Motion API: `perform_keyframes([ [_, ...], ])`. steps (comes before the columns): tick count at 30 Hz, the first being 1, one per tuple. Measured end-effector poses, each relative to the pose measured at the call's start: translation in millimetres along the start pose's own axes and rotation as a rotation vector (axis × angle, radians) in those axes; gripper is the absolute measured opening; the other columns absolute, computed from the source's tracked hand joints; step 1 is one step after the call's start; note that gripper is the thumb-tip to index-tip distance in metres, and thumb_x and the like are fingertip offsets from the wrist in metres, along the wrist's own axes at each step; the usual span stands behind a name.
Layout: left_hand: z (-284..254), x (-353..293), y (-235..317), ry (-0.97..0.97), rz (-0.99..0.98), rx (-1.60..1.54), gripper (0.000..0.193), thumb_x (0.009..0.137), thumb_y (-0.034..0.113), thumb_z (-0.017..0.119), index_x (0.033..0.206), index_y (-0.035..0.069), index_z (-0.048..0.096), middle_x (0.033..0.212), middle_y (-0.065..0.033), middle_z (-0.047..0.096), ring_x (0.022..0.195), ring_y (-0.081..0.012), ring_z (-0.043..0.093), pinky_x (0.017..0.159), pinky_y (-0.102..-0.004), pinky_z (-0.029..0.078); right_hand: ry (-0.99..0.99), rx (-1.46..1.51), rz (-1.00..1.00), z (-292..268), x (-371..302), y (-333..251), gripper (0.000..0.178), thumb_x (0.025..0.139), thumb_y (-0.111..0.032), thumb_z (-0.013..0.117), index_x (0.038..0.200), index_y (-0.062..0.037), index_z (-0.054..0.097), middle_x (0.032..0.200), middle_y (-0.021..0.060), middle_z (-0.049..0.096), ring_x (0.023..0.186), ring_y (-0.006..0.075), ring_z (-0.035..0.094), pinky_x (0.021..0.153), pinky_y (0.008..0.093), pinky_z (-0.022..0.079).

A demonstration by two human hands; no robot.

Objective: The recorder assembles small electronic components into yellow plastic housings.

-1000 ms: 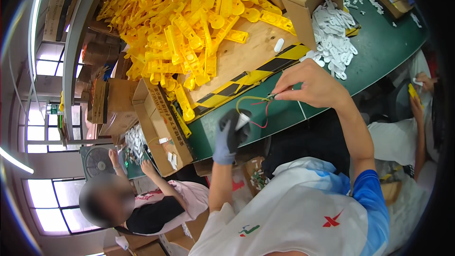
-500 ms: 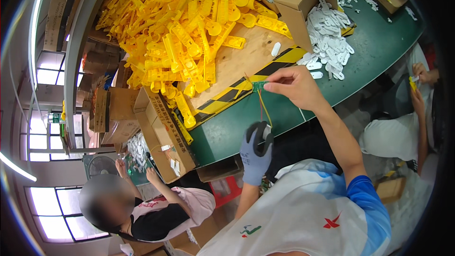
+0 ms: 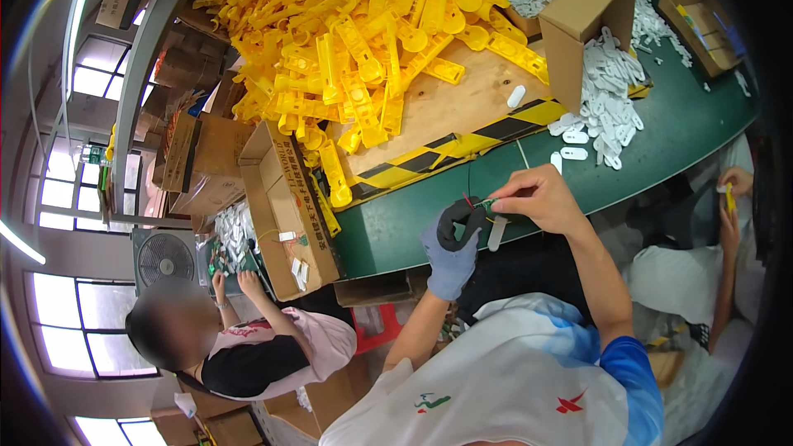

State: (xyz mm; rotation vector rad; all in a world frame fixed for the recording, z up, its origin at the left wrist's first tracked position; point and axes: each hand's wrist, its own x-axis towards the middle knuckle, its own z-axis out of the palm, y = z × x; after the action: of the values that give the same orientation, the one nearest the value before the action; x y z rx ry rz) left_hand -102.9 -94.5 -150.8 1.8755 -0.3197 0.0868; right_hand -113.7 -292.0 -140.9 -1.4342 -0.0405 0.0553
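My right hand [image 3: 541, 200], bare, pinches a small green circuit board [image 3: 487, 205] between thumb and fingertips. Curled up against the board's other end is my left hand [image 3: 453, 252], in a grey-blue glove with dark fingers; its finger and thumb close at the board and its thin wires. A short red wire [image 3: 467, 198] sticks up by the gloved fingertips. Just below my right fingers a white oblong piece [image 3: 497, 234] shows at the table's near edge; whether it lies there or hangs from a hand I cannot tell.
A heap of yellow plastic housings [image 3: 355, 49] covers a wooden board edged with black-yellow tape [image 3: 454, 149]. White oblong covers [image 3: 611, 99] spill from a cardboard box [image 3: 578, 25] on the green table [image 3: 388, 235]. Co-workers sit left [image 3: 264, 355] and right [image 3: 686, 281]. An open carton [image 3: 281, 215] stands left.
My hands have come together: the right lowered the board toward the gloved left hand. The wires no longer stretch between them. The view has shifted, and the white oblong piece now shows below my right fingers.
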Motion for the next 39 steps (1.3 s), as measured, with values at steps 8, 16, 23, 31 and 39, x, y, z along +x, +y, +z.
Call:
perform_keyframes([
  [8, -31.2, 98.9, -33.2, 0.367, 0.240, 0.299, 0.043, 0.083, 0.012, 0.073, 0.122, -0.001, 0.058, 0.115, -0.0165, 0.063, 0.100, -0.0270, 0.060, 0.088, -0.0361, 0.045, 0.138, 0.090, -0.146, -10.1, -12.0, 13.6, 0.012, 0.080, 0.000, 0.076, 0.092, 0.0009, 0.075, 0.083, 0.0054, 0.070, 0.070, 0.0069, 0.059, 0.062, 0.0204, 0.045],
  [16, -92.7, 194.4, -67.4, 0.125, -0.133, 0.937, 0.048, 0.079, 0.032, 0.075, 0.115, 0.002, 0.060, 0.114, -0.0200, 0.062, 0.117, -0.0390, 0.050, 0.097, -0.0470, 0.042, 0.266, 0.146, -0.165, -8.4, -24.4, 33.7, 0.011, 0.080, 0.001, 0.076, 0.091, 0.0017, 0.074, 0.082, 0.0045, 0.069, 0.070, 0.0060, 0.058, 0.062, 0.0199, 0.044],
  [23, -165.0, 148.6, -29.4, 0.513, 0.250, 0.193, 0.031, 0.079, -0.005, 0.065, 0.110, -0.002, 0.064, 0.101, -0.0114, 0.068, 0.092, -0.0205, 0.065, 0.085, -0.0305, 0.051, 0.165, -0.042, -0.377, -10.8, -27.1, 21.3, 0.012, 0.076, -0.002, 0.078, 0.087, -0.0039, 0.075, 0.080, 0.0040, 0.069, 0.071, 0.0120, 0.062, 0.074, 0.0276, 0.049],
  [31, -96.8, 100.9, 49.2, -0.289, -0.029, -0.056, 0.053, 0.078, -0.007, 0.065, 0.130, -0.001, 0.054, 0.116, -0.0105, 0.063, 0.101, -0.0160, 0.062, 0.089, -0.0261, 0.049, -0.116, -0.370, -0.762, 27.3, 9.5, -18.3, 0.011, 0.074, -0.011, 0.081, 0.083, -0.0103, 0.076, 0.079, 0.0034, 0.069, 0.077, 0.0174, 0.063, 0.079, 0.0355, 0.050],
  [39, -5.3, 110.7, -3.4, -0.809, -0.222, -0.435, 0.066, 0.086, 0.016, 0.068, 0.145, 0.006, 0.040, 0.137, -0.0079, 0.052, 0.125, -0.0171, 0.050, 0.103, -0.0304, 0.041, 0.134, 0.296, -0.178, 6.0, 4.5, 52.9, 0.009, 0.083, 0.005, 0.071, 0.092, 0.0052, 0.069, 0.094, 0.0081, 0.069, 0.082, 0.0111, 0.063, 0.075, 0.0256, 0.051],
])
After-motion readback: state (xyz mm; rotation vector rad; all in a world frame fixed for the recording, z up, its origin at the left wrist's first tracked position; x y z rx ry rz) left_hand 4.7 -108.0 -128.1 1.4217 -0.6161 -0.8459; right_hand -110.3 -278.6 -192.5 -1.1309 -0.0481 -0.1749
